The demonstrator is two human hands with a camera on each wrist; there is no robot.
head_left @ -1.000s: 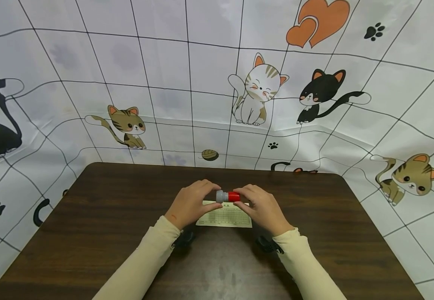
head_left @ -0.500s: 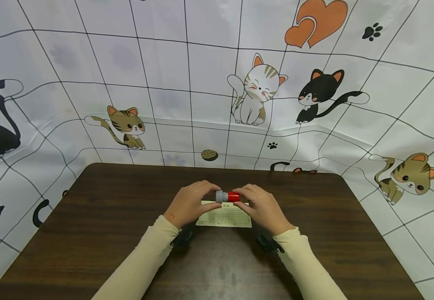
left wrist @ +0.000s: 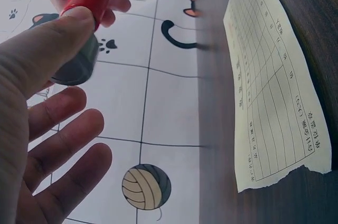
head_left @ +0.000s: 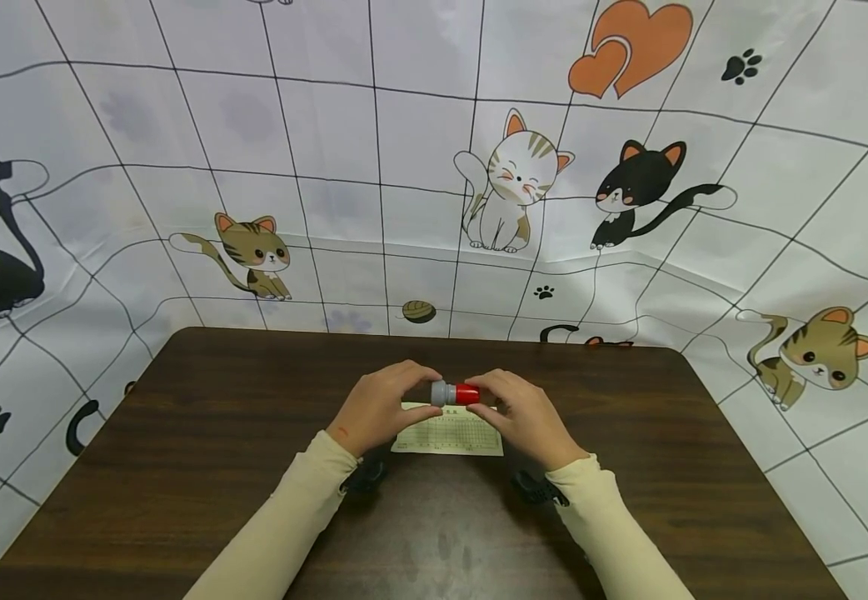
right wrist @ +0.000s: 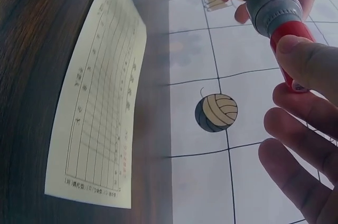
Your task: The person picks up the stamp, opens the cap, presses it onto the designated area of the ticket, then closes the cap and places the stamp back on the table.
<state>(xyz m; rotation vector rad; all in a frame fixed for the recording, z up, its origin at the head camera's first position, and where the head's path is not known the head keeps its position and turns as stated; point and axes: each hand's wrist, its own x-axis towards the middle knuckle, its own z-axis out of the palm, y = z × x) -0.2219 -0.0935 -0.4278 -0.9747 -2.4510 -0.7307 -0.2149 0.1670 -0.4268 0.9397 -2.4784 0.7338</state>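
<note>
Above the table, both hands hold a small stamp (head_left: pixel 467 394) level between them, with a red barrel and a wider grey end (right wrist: pixel 272 10). My left hand (head_left: pixel 381 408) pinches the grey end between thumb and fingertip. On the red end, the thumb and forefinger of my right hand (head_left: pixel 530 419) take their grip. The other fingers of both hands extend loosely in the wrist views. Grey and red parts are joined in the right wrist view. Below the stamp lies a pale yellow printed form (head_left: pixel 449 435), with ruled lines and one torn edge in the left wrist view.
The dark brown wooden table (head_left: pixel 217 467) spreads around the form. Behind it hangs a white sheet (head_left: pixel 344 208) printed with cats, paw prints and grid lines. Black wrist straps or devices (head_left: pixel 535 487) sit under the cuffs.
</note>
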